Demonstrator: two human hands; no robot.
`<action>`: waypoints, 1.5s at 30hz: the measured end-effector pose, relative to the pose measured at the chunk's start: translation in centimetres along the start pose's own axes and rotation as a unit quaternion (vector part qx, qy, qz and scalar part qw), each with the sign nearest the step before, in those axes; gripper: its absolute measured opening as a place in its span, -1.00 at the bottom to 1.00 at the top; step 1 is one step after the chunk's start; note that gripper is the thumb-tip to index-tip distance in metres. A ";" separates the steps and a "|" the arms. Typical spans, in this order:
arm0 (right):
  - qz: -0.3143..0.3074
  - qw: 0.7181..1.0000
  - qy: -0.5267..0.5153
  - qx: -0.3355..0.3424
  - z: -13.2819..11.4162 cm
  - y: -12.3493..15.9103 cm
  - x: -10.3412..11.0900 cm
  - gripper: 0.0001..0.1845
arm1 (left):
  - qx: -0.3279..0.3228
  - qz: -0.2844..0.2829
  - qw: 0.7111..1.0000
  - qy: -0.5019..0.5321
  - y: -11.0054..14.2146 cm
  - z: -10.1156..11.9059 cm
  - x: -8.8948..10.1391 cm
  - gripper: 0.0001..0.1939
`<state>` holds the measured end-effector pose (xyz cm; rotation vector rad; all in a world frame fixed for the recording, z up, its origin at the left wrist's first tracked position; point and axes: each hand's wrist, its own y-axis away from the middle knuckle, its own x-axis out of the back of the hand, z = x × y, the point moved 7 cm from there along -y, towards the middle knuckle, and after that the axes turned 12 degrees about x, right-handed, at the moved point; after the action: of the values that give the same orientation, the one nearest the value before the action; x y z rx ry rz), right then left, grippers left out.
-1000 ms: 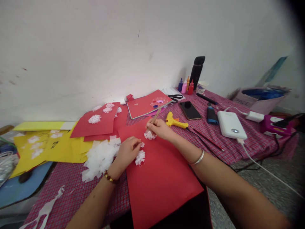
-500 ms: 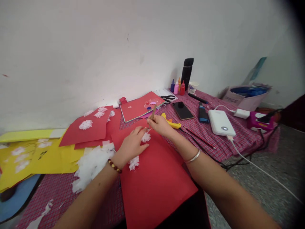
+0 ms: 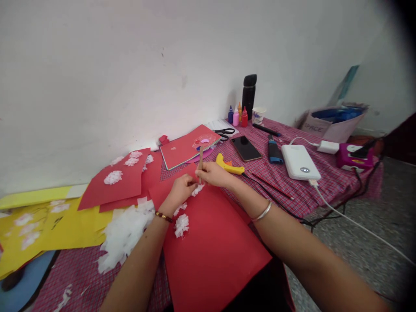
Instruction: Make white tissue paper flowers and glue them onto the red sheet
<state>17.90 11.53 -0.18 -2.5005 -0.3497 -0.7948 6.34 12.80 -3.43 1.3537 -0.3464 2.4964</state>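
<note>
In my right hand point(image 3: 211, 174) a thin tan stick point(image 3: 200, 162), wooden in look, is pinched upright over the far part of a large red paper sheet point(image 3: 214, 242). Its lower end meets a white crinkled paper tuft point(image 3: 196, 190). Close beside it, my left hand point(image 3: 181, 190) is closed with fingertips together at the tuft; whatever lies between them is hidden. Another white paper tuft point(image 3: 181, 225) sits on the sheet nearer to me, and one more is partly covered by my left hand. Torn white tissue paper point(image 3: 123, 234) lies left of the sheet.
Red sheets with white tufts point(image 3: 121, 173) and yellow sheets point(image 3: 65, 223) lie to the left. Behind are a red-covered book point(image 3: 182, 149) and scissors point(image 3: 223, 133). A yellow glue gun point(image 3: 229, 165), phone point(image 3: 246, 148), red pencil point(image 3: 271, 185) and power bank point(image 3: 300, 162) are to the right.
My left hand has drawn its spread fingers together into a pinch near the stick, uncovering more of the near tuft. The stick in my right hand now stands more upright.
</note>
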 end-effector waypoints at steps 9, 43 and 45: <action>-0.061 0.998 0.019 0.020 0.5 0.2 -2.1 -0.78 | 0.010 0.021 1.000 0.018 0.0 -0.5 -0.1 -0.87; 0.028 0.985 -0.168 -0.024 -0.6 0.6 -0.4 -0.81 | 0.006 0.083 0.995 0.046 3.7 2.3 7.0 -0.73; 0.023 0.986 -0.164 -0.025 -0.5 0.6 -0.5 -0.80 | 0.008 0.082 0.996 0.029 5.7 2.6 8.4 -0.76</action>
<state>17.47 10.68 -0.32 -2.6763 -0.3861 -0.3741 1.94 7.73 4.62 1.3030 -0.4420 2.6711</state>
